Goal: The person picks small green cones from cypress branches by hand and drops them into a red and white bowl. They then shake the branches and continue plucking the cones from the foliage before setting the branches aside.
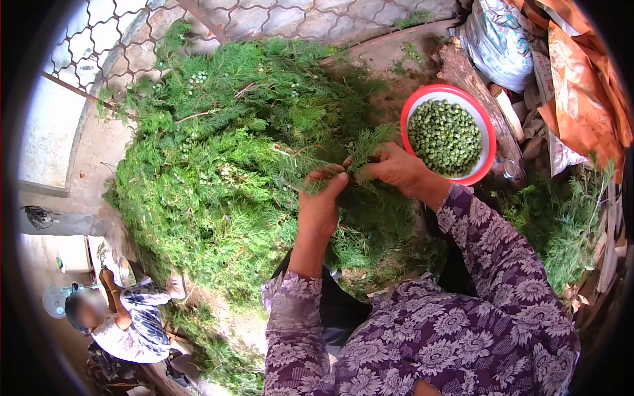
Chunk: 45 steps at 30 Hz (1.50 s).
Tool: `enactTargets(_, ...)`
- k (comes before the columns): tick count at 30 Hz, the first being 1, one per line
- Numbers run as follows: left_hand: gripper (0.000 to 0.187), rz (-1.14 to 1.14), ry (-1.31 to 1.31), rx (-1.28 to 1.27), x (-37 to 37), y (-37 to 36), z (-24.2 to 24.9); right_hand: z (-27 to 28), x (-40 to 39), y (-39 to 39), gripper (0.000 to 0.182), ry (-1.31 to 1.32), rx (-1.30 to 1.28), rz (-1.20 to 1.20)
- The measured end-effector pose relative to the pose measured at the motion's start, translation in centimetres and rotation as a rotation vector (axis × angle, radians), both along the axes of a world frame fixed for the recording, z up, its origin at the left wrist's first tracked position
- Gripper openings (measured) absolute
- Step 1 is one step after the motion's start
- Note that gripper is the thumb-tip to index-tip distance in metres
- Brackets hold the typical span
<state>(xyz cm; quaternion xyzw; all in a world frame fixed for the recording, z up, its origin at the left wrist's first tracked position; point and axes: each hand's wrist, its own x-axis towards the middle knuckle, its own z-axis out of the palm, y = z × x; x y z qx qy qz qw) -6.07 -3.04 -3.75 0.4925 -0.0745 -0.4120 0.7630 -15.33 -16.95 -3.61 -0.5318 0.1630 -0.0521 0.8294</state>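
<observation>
A feathery evergreen sprig is held between my two hands, over the near side of a big pile of cut evergreen branches. My left hand pinches it from the left, thumb against the fingers. From the right, my right hand closes on the same sprig, fingertips nearly meeting the left ones. Exactly what lies between the fingertips is too small to make out. Just beyond my right hand stands a red-rimmed basin with many small round green cones in it.
Wire mesh fencing runs behind the pile. A log, a white sack and orange sheeting lie at the right. More cut greenery is nearer on that side. Another person sits at lower left.
</observation>
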Motion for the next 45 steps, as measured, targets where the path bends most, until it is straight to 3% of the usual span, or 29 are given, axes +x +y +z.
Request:
enactTargets(3, 0.013, 0.004, -0.023, -0.031, -0.1, -0.1, 0.0, 0.1, 0.0, 0.0, 0.024, -0.018, -0.085, 0.008)
enactTargets(5, 0.011, -0.004, -0.095, 0.138, 0.0, 0.1, 0.0, -0.1, 0.1, 0.2, 0.023, -0.016, -0.165, 0.003)
enactTargets(8, 0.011, -0.013, -0.217, 0.138, -0.2, 0.0, -0.6, 0.0, 0.1, 0.7, 0.02, -0.028, -0.281, -0.039)
enactTargets(10, 0.011, -0.008, -0.288, 0.156, -0.5, 0.0, -0.3, 1.8, -0.2, 0.4, 0.019, 0.206, -0.928, -0.052)
enactTargets(12, 0.012, -0.007, -0.358, 0.172, -0.3, 0.0, -0.1, 2.2, -0.5, -0.1, 0.021, 0.256, -0.997, -0.084)
enactTargets(14, 0.011, 0.027, -0.075, 0.067, 0.8, 0.4, 0.3, 2.3, -0.5, -0.7, 0.022, 0.303, -1.068, -0.108)
enactTargets(15, 0.011, 0.027, -0.075, 0.068, 1.2, 0.5, 0.5, 2.2, -0.8, -1.3, 0.022, 0.232, -1.009, -0.159)
enactTargets(17, 0.015, 0.12, 0.183, -0.057, 2.1, 0.6, 0.9, 1.1, -1.2, -3.0, 0.021, 0.104, -0.928, -0.238)
enactTargets(20, 0.012, 0.149, 0.315, -0.019, 4.4, 1.1, -2.1, 1.6, -2.1, -4.6, 0.017, 0.074, -0.904, -0.366)
enactTargets(21, 0.012, 0.032, 0.268, -0.016, 3.2, 0.8, 0.9, 1.4, -2.2, -5.1, 0.014, 0.048, -0.873, -0.421)
enactTargets(22, 0.012, 0.03, 0.268, -0.015, 3.4, 1.0, 0.3, 1.4, -2.6, -5.8, 0.014, 0.049, -0.873, -0.424)
enactTargets(24, 0.013, 0.138, 0.53, -0.153, 4.4, 1.5, -1.5, 1.8, -3.8, -7.3, 0.017, 0.172, -1.122, -0.555)
enactTargets(25, 0.013, 0.137, 0.53, -0.152, 4.5, 1.6, -1.5, 1.9, -4.3, -8.2, 0.017, 0.173, -1.122, -0.557)
enactTargets(27, 0.011, 0.044, 0.619, -0.269, 4.8, 1.8, -1.5, 1.9, -5.4, -9.8, 0.027, 0.445, -1.5, -0.672)
enactTargets(28, 0.011, 0.041, 0.619, -0.27, 4.7, 1.8, -1.6, 1.8, -5.7, -10.2, 0.027, 0.446, -1.501, -0.674)
enactTargets(30, 0.01, 0.086, 0.366, -0.117, 4.4, 1.6, -1.7, 1.7, -6.2, -10.7, 0.034, 0.603, -1.551, -0.718)
enactTargets(32, 0.01, 0.076, 0.26, -0.047, 4.2, 0.7, -1.7, 0.9, -6.0, -10.8, 0.036, 0.547, -1.478, -0.663)
enactTargets(34, 0.009, 0.067, 0.154, 0.027, 3.3, 0.0, -1.3, 0.4, -4.6, -9.3, 0.046, 0.086, -0.722, -0.435)
enactTargets(36, 0.009, -0.061, -0.028, 0.112, 1.7, -0.4, -0.3, 2.3, -3.5, -6.2, 0.051, -0.003, -0.545, -0.191)
enactTargets(41, 0.015, -0.249, -0.294, 0.198, 0.3, -0.9, -0.5, 0.7, -1.7, -1.6, 0.048, 0.1, -1.064, 0.232)
enactTargets(45, 0.016, -0.307, -0.241, 0.161, 0.1, -0.9, 0.5, 1.3, -2.0, -1.2, 0.047, 0.215, -0.936, 0.386)
